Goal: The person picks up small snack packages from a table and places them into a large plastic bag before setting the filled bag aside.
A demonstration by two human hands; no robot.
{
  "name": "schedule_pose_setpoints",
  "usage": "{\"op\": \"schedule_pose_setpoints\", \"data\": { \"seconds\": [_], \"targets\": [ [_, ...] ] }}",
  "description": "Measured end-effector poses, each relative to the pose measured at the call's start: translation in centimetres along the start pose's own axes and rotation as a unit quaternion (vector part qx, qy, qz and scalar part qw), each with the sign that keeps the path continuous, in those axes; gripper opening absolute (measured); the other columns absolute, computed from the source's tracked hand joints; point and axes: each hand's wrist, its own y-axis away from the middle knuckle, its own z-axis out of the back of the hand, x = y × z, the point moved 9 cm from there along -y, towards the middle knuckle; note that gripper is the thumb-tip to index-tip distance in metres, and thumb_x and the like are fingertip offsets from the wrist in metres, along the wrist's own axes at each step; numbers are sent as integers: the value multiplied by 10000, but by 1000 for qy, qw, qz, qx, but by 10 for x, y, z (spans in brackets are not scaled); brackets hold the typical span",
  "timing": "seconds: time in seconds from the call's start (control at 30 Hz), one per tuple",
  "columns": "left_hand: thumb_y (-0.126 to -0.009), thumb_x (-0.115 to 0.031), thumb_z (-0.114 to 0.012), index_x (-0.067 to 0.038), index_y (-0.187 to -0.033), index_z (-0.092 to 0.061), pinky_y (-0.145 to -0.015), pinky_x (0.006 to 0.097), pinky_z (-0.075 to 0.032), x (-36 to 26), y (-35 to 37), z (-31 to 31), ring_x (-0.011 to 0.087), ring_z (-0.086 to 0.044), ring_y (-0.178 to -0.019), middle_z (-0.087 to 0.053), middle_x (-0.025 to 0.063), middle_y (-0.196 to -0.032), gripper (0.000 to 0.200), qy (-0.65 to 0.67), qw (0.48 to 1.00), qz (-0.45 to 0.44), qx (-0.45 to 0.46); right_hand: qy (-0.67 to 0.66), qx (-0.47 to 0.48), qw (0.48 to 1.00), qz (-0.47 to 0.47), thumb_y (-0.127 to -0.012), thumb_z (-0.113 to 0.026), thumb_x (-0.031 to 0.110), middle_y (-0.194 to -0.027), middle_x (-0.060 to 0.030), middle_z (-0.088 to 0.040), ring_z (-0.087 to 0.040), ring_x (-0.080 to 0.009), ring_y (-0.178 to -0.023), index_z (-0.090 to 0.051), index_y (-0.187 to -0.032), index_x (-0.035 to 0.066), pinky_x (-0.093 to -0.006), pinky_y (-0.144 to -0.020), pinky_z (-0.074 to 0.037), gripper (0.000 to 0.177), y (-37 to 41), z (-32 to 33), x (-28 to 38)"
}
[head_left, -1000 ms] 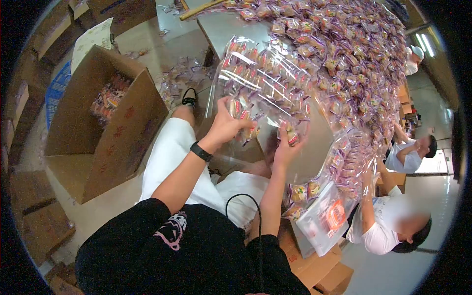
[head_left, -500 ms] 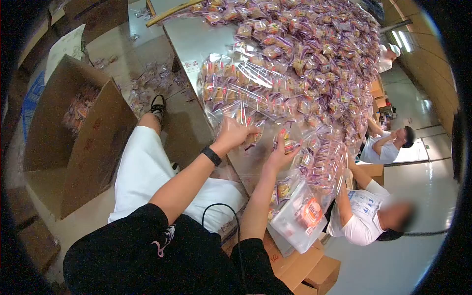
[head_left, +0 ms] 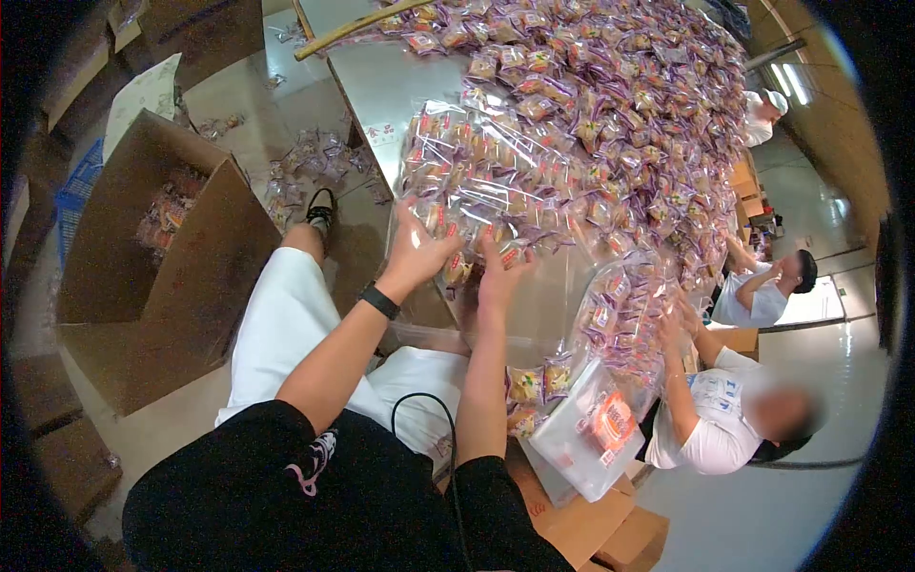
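A large clear plastic bag lies on the metal table, with rows of small wrapped snack packs inside. My left hand is at the bag's near end, its fingers closed around small packs. Close to its right, my right hand grips more packs, fingers bent over them. The packs between both hands sit beside the rows in the bag. Clear film spreads to the right of my right hand.
A big heap of wrapped packs covers the table's far side. An open carton stands at left. Flat printed bags lie at the lower right. A co-worker handles another filled bag; other people are farther back.
My right hand has moved left and up with its packs, beside my left hand. My left hand has shifted left and up to the bag's rows. The co-worker's hands have moved slightly.
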Motion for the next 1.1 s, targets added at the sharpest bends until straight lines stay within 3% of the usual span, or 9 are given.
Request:
{"op": "schedule_pose_setpoints", "data": {
  "seconds": [0.13,0.17,0.27,0.3,0.5,0.7,0.8,0.87,1.1],
  "targets": [
    [-798,-311,-806,137,-1328,-447,-1035,484,-466,-17,6,-4,491,-589,-1207,-536,367,-1304,781,-66,998,0,-5,71,-42,993,89,-817,-870,410,-1339,-250,-558,-598,-298,-1170,-333,-1419,-39,-406,-1024,-466,924,20,-6,17],
    [-802,-304,-783,137,-1227,-551,-1039,501,-445,-28,9,-5,480,-561,-1197,-521,380,-1274,655,-25,999,10,44,58,-30,994,92,-816,-871,414,-1324,-253,-569,-611,-304,-1149,-342,-1413,-41,-406,-1012,-475,918,15,-7,8],
    [-768,-301,-790,100,-1162,-617,-1038,504,-423,-28,11,-2,453,-519,-1183,-538,354,-1200,588,-126,984,-120,-20,60,-51,994,78,-836,-857,402,-1327,-261,-574,-625,-320,-1133,-419,-1424,-19,-418,-986,-489,845,29,-9,23],
    [-755,-306,-785,55,-1195,-643,-1042,499,-404,-21,5,-2,426,-479,-1179,-552,315,-1147,587,-162,984,-64,-41,44,-53,993,98,-839,-852,411,-1324,-261,-575,-623,-329,-1132,-445,-1425,-9,-425,-988,-486,828,30,-11,23],
    [-770,-305,-783,109,-1334,-551,-1046,517,-419,-42,14,-1,472,-529,-1147,-570,337,-1161,737,-244,969,-29,-11,185,-118,957,190,-840,-856,395,-1313,-256,-575,-609,-355,-1147,-522,-1397,-34,-437,-1002,-472,778,39,-6,42],
    [-848,-331,-756,154,-1394,-409,-1057,502,-429,-40,29,8,504,-531,-1205,-556,366,-1218,809,-92,995,-33,-20,184,-119,962,166,-827,-860,410,-1208,-295,-624,-591,-424,-1166,-478,-1389,-65,-478,-996,-462,829,45,-4,55],
    [-890,-328,-729,164,-1378,-408,-1051,516,-419,-33,34,-2,490,-517,-1191,-532,358,-1231,763,-154,974,-162,-27,204,-116,950,206,-793,-890,393,-1127,-298,-645,-631,-434,-1079,-418,-1369,-71,-488,-957,-486,877,41,-4,57],
    [-916,-265,-700,149,-1405,-402,-1043,537,-398,-42,47,-5,475,-482,-1180,-499,339,-1253,707,-252,948,-189,-37,271,-177,886,332,-788,-894,387,-1077,-291,-657,-656,-433,-1018,-422,-1360,-79,-479,-920,-509,876,49,-7,68],
    [-911,-89,-642,15,-1519,-375,-1075,511,-414,-52,64,-1,484,-485,-1216,-466,323,-1342,672,-245,956,-160,10,317,-58,909,264,-891,-773,451,-1227,-303,-666,-667,-450,-1099,-457,-1442,-37,-489,-925,-524,801,47,-11,86]
  ]
}}
